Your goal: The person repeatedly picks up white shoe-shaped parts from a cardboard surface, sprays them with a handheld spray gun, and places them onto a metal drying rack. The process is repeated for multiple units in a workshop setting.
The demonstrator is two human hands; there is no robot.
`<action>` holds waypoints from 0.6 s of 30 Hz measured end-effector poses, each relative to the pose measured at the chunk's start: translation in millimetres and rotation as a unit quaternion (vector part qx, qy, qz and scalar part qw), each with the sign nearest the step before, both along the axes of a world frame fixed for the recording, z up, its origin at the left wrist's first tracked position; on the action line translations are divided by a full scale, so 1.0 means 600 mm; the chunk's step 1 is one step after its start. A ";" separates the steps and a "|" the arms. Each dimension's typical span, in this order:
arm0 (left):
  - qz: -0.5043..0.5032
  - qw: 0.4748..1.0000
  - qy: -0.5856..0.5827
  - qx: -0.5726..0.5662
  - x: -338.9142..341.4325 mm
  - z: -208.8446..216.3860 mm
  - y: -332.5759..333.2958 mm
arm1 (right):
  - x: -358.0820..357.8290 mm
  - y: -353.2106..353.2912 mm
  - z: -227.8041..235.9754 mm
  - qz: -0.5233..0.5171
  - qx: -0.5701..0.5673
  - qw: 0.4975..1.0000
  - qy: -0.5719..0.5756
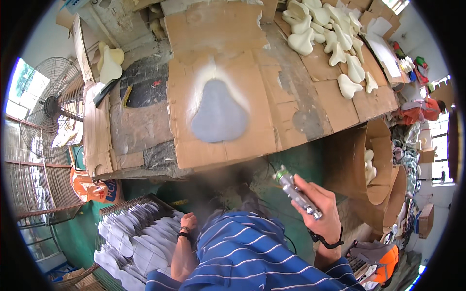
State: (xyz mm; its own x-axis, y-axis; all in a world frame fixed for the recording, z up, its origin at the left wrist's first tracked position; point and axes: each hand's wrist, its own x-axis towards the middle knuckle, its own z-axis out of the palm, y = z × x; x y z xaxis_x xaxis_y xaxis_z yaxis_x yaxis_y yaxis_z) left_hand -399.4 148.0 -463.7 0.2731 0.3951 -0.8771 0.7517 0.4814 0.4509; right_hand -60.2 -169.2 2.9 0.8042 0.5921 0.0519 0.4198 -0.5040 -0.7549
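- Spray gun (295, 191), one: right hand (320, 208), grip closed round it
- Grey saddle-shaped piece (219, 114), one: near front edge of bench (141, 145)
- Left hand (189, 221), grip curled, contents cannot tell

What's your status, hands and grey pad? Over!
Right hand: gripping silver tool. Left hand: near wire basket. Grey pad: on cardboard, nothing lying on it.

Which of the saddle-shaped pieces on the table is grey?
The grey saddle-shaped piece lying alone on the brown cardboard sheet, partly ringed by whitish haze; the cream saddle-shaped pieces lie grouped farther right and left.
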 end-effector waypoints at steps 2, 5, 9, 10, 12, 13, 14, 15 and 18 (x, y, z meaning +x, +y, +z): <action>-0.013 1.000 0.011 0.010 -0.010 -0.008 -0.007 | -0.002 0.002 0.001 -0.017 0.018 1.000 0.017; -0.004 1.000 0.016 0.011 -0.013 -0.012 -0.015 | 0.000 -0.005 0.008 0.030 -0.018 0.999 0.015; -0.010 1.000 0.009 0.016 0.006 0.008 -0.015 | -0.003 -0.003 0.005 0.018 -0.021 1.000 0.008; -0.010 1.000 0.001 0.016 0.012 0.010 -0.011 | -0.004 0.003 0.003 -0.015 0.003 1.000 -0.003; 0.000 1.000 -0.025 0.006 0.020 0.009 -0.010 | -0.007 0.004 0.003 -0.057 0.036 0.998 -0.017; 0.007 0.999 -0.036 0.001 0.023 0.007 -0.007 | -0.009 0.000 0.006 -0.051 0.024 0.998 -0.012; 0.013 0.999 -0.045 -0.004 0.019 -0.002 -0.005 | -0.011 -0.005 0.011 -0.046 0.010 0.999 -0.006; 0.020 0.999 -0.047 -0.009 0.018 -0.013 -0.001 | -0.013 -0.012 0.015 -0.039 -0.003 0.999 0.001; 0.048 0.998 -0.046 -0.008 0.018 -0.035 0.005 | -0.027 -0.026 0.016 -0.070 -0.002 0.997 -0.010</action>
State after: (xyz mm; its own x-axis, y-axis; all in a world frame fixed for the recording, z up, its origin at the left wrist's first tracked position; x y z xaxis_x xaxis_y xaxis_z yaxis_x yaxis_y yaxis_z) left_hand -388.9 151.0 -484.5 0.3134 0.4087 -0.8572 0.6577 0.5576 0.5064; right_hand -76.1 -184.9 12.4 0.8780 0.4741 0.0664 0.3596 -0.5614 -0.7453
